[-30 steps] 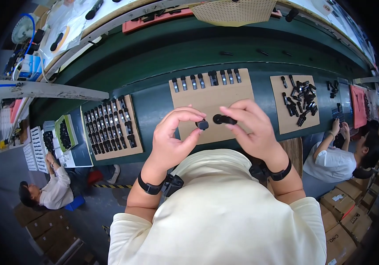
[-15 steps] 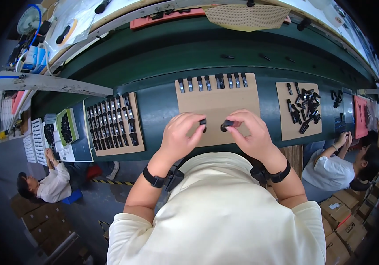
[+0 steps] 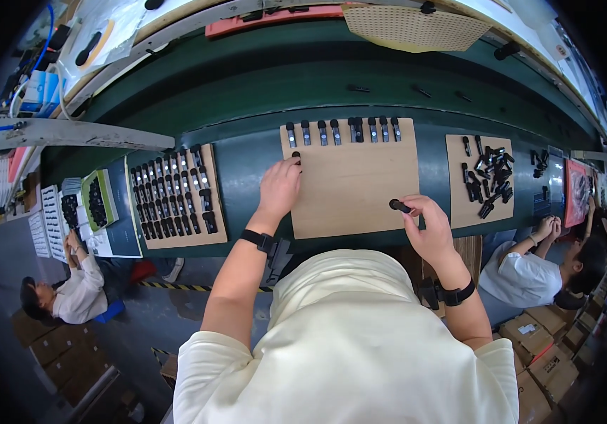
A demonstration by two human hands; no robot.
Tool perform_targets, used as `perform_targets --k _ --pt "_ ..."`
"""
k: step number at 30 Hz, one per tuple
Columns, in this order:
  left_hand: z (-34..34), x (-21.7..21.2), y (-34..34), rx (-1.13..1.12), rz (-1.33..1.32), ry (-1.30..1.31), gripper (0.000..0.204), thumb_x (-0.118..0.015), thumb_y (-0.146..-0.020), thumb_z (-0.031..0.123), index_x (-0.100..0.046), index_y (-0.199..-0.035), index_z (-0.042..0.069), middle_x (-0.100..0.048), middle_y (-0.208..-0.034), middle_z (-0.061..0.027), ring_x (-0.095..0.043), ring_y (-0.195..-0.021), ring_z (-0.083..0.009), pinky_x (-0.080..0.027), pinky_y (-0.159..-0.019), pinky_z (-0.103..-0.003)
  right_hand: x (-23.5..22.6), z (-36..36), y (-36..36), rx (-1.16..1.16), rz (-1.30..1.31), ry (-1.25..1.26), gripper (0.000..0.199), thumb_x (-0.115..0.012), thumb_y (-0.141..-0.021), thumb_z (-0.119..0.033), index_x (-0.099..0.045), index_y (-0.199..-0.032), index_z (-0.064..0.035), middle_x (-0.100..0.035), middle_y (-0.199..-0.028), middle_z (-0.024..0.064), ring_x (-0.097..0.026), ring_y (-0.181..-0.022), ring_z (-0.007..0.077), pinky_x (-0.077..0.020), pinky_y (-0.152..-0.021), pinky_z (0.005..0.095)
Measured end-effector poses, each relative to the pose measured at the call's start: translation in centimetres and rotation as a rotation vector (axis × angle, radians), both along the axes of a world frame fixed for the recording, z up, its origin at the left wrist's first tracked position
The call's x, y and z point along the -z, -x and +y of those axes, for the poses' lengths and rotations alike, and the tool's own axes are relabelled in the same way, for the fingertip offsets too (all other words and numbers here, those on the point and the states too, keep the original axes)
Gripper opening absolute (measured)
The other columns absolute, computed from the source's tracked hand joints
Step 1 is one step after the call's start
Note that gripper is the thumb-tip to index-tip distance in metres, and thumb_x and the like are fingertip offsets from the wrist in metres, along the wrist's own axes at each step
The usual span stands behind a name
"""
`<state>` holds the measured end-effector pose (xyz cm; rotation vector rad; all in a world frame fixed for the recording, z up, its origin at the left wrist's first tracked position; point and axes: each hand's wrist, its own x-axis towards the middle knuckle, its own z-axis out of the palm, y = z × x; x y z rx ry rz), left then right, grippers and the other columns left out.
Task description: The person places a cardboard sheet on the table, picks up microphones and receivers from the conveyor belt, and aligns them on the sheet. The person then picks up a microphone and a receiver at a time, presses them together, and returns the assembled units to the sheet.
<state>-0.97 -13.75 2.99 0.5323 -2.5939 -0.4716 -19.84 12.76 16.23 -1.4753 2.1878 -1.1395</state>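
My left hand (image 3: 279,188) reaches to the left edge of a brown board (image 3: 353,187) and pinches a small black part (image 3: 296,156) just under the board's top row of several black-and-silver parts (image 3: 341,130). Near the board's lower right corner, my right hand (image 3: 428,225) grips another small black part (image 3: 397,205) between thumb and fingers. Both wrists wear black bands.
To the left lies a board (image 3: 176,194) filled with rows of the same parts, to the right a board (image 3: 481,177) with a loose heap of black parts. All rest on a green conveyor table (image 3: 247,85). Other people sit at far left (image 3: 63,293) and far right (image 3: 537,272).
My hands were together in front of my chest holding the parts. They have separated: the left went up to the board's left edge, the right down to its lower right corner.
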Motion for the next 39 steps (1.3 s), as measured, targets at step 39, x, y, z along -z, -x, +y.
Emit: perform_targets --k 39 --pt "4.0 -2.4 0.8 -0.074 -0.032 -0.3 0.019 -0.069 -0.081 0.01 -0.062 -0.099 0.007 -0.064 -0.101 -0.0106 -0.062 -0.101 -0.0316 -0.047 -0.099 -0.045 1.2 -0.3 -1.2 -0.024 -0.017 0.015 0.028 -0.067 -0.077 0.01 -0.056 -0.1 -0.0023 -0.065 -0.107 0.0142 -0.064 -0.084 0.0268 -0.0528 -0.07 0.0329"
